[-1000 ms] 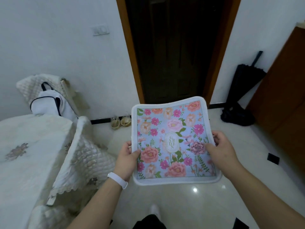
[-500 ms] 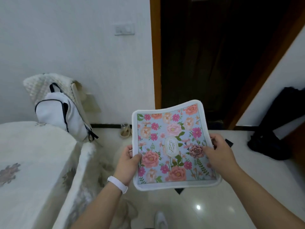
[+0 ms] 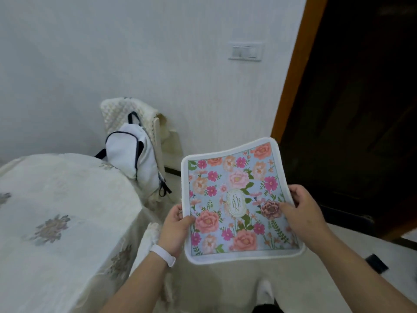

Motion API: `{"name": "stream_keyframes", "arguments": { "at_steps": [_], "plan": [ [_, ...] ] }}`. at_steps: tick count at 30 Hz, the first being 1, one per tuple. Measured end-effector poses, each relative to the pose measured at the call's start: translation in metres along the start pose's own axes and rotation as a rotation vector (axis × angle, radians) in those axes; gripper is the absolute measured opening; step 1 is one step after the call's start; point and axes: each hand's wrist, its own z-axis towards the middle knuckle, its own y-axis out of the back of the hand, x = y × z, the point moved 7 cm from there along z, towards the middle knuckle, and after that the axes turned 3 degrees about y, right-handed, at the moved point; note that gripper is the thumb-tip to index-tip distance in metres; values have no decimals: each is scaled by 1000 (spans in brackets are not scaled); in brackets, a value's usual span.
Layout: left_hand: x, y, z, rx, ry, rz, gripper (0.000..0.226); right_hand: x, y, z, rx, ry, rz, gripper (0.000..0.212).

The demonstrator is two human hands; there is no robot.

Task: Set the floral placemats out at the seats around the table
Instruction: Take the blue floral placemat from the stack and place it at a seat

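Note:
I hold a floral placemat [image 3: 237,195] in front of me, above the floor. It is pale blue with pink and peach flowers and a white border, and it bows slightly. My left hand [image 3: 174,227], with a white wristband, grips its left edge. Its right edge is gripped by my right hand [image 3: 300,213]. The table [image 3: 56,199], under a cream cloth with embroidered flowers, lies to the left of the placemat. No placemat shows on the part of the table in view.
A chair with a quilted cream cover [image 3: 128,111] stands at the table's far end with a white backpack [image 3: 133,157] on it. Another covered chair [image 3: 149,240] sits just left of my left hand. A dark doorway [image 3: 352,109] is on the right.
My view has swung left, so the table and backpack chair take up more of the frame and the doorway has slid right. Both hands keep the same grip on the placemat.

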Motion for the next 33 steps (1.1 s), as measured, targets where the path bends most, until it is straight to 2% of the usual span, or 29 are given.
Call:
{"name": "stream_keyframes", "arguments": {
  "at_steps": [10,18,24,33],
  "plan": [
    [-46,23,81,-326,-19,-88,16,36,-93,173,328,71,54,19],
    [-62,8,131,-550,15,-208,20,83,-137,280,578,159,27,17],
    [-73,24,131,-722,-21,-319,21,109,-181,304,707,202,-13,22],
    [-71,102,126,-940,-24,-451,17,154,-295,303,911,234,-31,16]
  ]
}}
